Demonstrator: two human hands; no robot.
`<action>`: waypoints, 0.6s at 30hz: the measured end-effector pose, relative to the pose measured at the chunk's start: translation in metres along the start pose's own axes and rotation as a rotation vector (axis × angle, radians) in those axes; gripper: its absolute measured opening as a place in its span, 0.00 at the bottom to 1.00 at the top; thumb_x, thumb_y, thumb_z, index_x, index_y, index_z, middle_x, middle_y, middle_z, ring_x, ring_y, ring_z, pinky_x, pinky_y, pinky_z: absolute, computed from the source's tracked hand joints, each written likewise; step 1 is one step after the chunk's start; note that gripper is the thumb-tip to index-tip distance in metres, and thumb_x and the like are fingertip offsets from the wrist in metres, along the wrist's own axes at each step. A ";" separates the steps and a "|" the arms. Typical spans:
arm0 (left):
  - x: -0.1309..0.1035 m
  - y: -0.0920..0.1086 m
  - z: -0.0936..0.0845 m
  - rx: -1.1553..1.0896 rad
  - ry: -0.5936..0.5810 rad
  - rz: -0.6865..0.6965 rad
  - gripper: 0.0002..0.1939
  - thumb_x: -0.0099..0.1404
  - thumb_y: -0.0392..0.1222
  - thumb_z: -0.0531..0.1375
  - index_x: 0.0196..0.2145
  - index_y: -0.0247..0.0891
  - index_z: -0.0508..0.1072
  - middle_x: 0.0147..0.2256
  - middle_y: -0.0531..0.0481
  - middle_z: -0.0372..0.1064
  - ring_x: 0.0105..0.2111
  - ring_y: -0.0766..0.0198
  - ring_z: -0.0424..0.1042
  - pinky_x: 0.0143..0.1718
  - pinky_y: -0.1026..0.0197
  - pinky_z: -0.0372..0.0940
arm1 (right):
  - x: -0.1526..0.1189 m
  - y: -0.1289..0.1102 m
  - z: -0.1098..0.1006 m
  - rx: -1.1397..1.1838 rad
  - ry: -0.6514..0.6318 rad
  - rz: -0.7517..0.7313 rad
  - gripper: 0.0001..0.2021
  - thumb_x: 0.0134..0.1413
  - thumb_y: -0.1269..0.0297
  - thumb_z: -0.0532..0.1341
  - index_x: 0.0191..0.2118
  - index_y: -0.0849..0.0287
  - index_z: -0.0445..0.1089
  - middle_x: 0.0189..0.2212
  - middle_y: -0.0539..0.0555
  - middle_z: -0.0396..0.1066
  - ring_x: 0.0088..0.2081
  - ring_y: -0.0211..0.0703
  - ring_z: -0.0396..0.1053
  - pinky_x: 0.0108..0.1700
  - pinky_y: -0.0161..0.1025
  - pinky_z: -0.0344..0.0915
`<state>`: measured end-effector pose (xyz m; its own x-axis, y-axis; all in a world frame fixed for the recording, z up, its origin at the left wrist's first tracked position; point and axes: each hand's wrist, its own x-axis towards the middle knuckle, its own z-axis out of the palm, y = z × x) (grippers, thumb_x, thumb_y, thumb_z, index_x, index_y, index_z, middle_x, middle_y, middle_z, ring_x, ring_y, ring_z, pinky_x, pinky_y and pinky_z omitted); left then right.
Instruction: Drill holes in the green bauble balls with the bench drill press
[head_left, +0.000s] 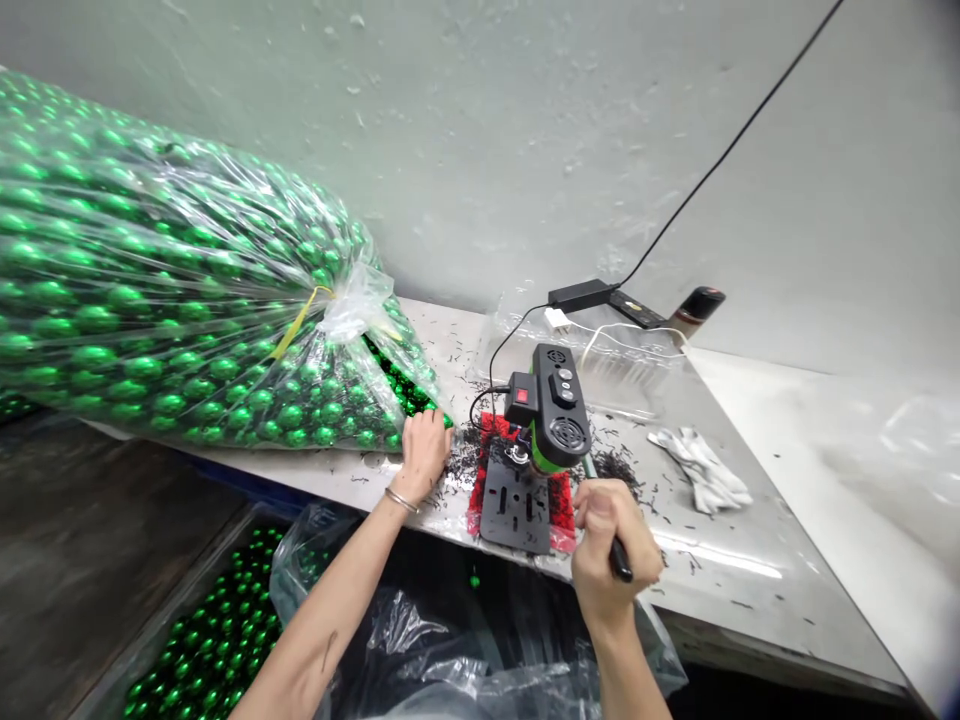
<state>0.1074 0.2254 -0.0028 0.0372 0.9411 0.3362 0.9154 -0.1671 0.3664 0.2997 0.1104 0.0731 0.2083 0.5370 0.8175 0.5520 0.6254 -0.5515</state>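
My left hand [425, 452] reaches to an opening at the lower right of a big clear bag [187, 300] full of shiny green balls. Its fingers are bent at the opening, and what they hold, if anything, is hidden. My right hand [616, 545] is wrapped round the black-tipped handle [620, 560] of a small black bench machine [561, 405]. The machine stands on a slotted black base plate [516, 505] over a red sheet [562, 510]. A small green ball [475, 580] hangs in the air below the table edge.
White gloves [701, 468] lie at the right on the metal table [780, 560]. Black scraps surround the machine. Behind it are a power adapter [581, 295] and cables. Below the table, a plastic-lined bin [217, 620] holds green balls.
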 end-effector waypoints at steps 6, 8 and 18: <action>0.009 -0.007 -0.008 -0.078 -0.102 -0.022 0.07 0.64 0.40 0.59 0.39 0.34 0.72 0.35 0.39 0.73 0.39 0.48 0.72 0.46 0.48 0.61 | -0.002 0.001 -0.001 -0.002 -0.008 -0.025 0.13 0.60 0.75 0.53 0.24 0.57 0.59 0.23 0.48 0.63 0.26 0.37 0.64 0.29 0.37 0.58; 0.001 -0.010 -0.015 -0.297 -0.103 -0.061 0.13 0.64 0.43 0.60 0.45 0.36 0.70 0.38 0.42 0.74 0.38 0.51 0.73 0.44 0.50 0.63 | -0.003 0.002 -0.001 -0.001 -0.011 -0.029 0.13 0.60 0.76 0.53 0.24 0.57 0.59 0.23 0.48 0.62 0.26 0.37 0.64 0.29 0.37 0.59; -0.052 0.021 -0.013 -1.546 -0.368 -0.552 0.26 0.54 0.49 0.70 0.48 0.38 0.72 0.36 0.49 0.75 0.36 0.62 0.76 0.43 0.58 0.71 | 0.000 0.001 -0.001 -0.018 -0.009 -0.027 0.14 0.61 0.74 0.52 0.23 0.57 0.59 0.22 0.48 0.62 0.26 0.37 0.64 0.29 0.37 0.60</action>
<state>0.1195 0.1690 -0.0015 0.1583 0.9580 -0.2391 -0.3668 0.2819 0.8865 0.3009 0.1105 0.0728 0.1859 0.5254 0.8303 0.5721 0.6291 -0.5262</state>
